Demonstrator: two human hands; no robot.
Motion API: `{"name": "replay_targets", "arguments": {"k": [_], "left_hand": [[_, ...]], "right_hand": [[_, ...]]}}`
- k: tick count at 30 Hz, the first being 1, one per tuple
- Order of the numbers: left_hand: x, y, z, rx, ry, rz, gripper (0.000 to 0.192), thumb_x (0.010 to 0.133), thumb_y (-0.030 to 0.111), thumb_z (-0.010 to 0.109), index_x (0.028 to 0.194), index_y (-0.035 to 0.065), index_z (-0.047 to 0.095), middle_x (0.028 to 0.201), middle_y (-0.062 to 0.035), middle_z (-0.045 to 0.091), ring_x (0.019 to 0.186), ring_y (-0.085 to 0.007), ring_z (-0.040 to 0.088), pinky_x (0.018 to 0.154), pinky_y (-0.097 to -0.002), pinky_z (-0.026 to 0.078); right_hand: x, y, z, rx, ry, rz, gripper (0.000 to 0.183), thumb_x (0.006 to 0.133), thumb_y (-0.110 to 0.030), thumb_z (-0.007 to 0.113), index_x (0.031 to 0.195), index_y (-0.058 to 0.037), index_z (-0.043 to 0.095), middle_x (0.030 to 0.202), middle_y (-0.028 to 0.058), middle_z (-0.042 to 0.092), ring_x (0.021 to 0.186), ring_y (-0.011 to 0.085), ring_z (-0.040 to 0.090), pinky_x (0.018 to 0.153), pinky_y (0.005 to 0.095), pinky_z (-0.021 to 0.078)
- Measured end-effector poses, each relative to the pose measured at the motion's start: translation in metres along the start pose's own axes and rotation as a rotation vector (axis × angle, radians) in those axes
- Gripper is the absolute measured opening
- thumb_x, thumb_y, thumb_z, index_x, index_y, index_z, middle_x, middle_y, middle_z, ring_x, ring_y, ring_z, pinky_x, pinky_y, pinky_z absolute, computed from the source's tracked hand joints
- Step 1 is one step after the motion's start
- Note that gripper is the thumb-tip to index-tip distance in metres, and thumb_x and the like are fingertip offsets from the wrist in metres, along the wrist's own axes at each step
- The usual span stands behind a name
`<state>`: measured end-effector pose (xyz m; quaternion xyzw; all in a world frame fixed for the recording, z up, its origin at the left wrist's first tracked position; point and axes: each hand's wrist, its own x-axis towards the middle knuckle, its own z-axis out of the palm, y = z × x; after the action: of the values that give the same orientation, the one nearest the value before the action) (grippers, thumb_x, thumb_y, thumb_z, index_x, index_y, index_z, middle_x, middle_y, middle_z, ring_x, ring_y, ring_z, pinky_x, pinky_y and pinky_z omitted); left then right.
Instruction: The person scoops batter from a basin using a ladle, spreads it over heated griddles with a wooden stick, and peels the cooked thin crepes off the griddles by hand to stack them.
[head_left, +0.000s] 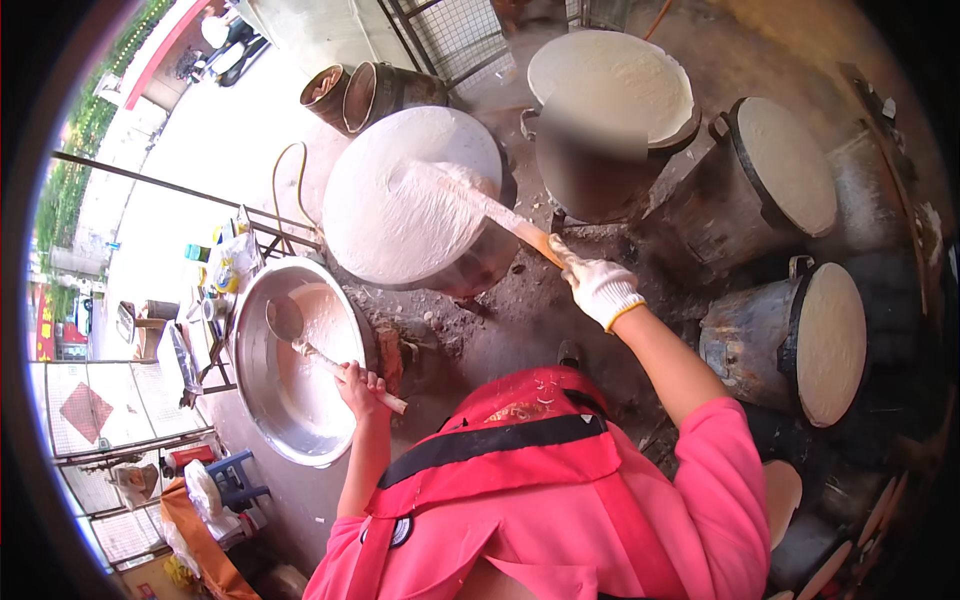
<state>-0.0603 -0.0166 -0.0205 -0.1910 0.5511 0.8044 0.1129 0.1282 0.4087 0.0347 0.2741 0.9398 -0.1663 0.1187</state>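
Bare, my left hand (360, 388) grips the pale handle of a ladle (285, 319). The ladle's round bowl is over a large metal basin (247, 352) that contains pale batter (319, 319). My right hand (596, 281), in a white knit glove with a yellow cuff, holds a wooden paddle (536, 238). Its far part is coated white and lies against a wide round griddle (491, 154). A whitish batter layer (405, 225) covers most of that griddle, streaked around the paddle.
Batter-covered drum stoves stand around me: one at the back (611, 71), one at right (787, 165), another lower right (830, 345). Two rusty buckets (394, 90) lie behind the griddle. A cluttered stand (225, 262) adjoins the basin; a blue stool (234, 476) is lower left.
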Motion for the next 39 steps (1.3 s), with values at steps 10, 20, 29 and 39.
{"name": "replay_targets", "arguments": {"k": [10, 20, 29, 39], "left_hand": [[-0.021, -0.014, 0.018, 0.04, 0.003, -0.034, 0.015, 0.098, 0.008, 0.051, 0.104, 0.0151, 0.039, 0.064, 0.0021, 0.04, 0.041, -0.0076, 0.037, 0.035, -0.0239, 0.035], [-0.056, -0.018, 0.066, 0.042, -0.034, -0.159, 0.012, 0.098, 0.015, 0.055, 0.104, 0.0171, 0.044, 0.062, 0.0036, 0.037, 0.04, -0.0068, 0.033, 0.034, -0.0233, 0.034], [-0.067, 0.012, 0.098, 0.085, -0.204, -0.186, 0.023, 0.099, 0.015, 0.054, 0.122, 0.0165, 0.048, 0.063, 0.0031, 0.037, 0.039, -0.0066, 0.033, 0.033, -0.0235, 0.033], [-0.059, 0.03, 0.144, 0.142, -0.326, -0.248, 0.026, 0.1, 0.013, 0.051, 0.125, 0.0185, 0.046, 0.068, 0.0027, 0.043, 0.042, -0.0061, 0.036, 0.035, -0.0222, 0.034]], "right_hand": [[-0.022, 0.052, 0.043, -0.031, -0.104, -0.125, 0.051, 0.101, -0.044, 0.042, 0.151, -0.0457, 0.03, 0.108, 0.0115, 0.071, 0.091, 0.0354, 0.07, 0.08, 0.0498, 0.0567], [0.172, -0.045, -0.035, 0.363, -0.149, 0.129, 0.054, 0.1, -0.043, 0.044, 0.152, -0.0385, 0.032, 0.127, 0.0167, 0.065, 0.115, 0.0391, 0.062, 0.098, 0.0514, 0.0499], [0.113, -0.061, 0.025, 1.145, -0.146, 0.202, 0.049, 0.1, -0.04, 0.051, 0.146, -0.0222, 0.048, 0.123, 0.0201, 0.066, 0.107, 0.0354, 0.067, 0.091, 0.0422, 0.0517], [0.084, -0.052, 0.058, 1.16, -0.108, 0.18, 0.038, 0.104, -0.022, 0.053, 0.141, -0.0118, 0.054, 0.086, 0.0033, 0.067, 0.066, 0.0077, 0.052, 0.058, 0.0264, 0.0474]]}}
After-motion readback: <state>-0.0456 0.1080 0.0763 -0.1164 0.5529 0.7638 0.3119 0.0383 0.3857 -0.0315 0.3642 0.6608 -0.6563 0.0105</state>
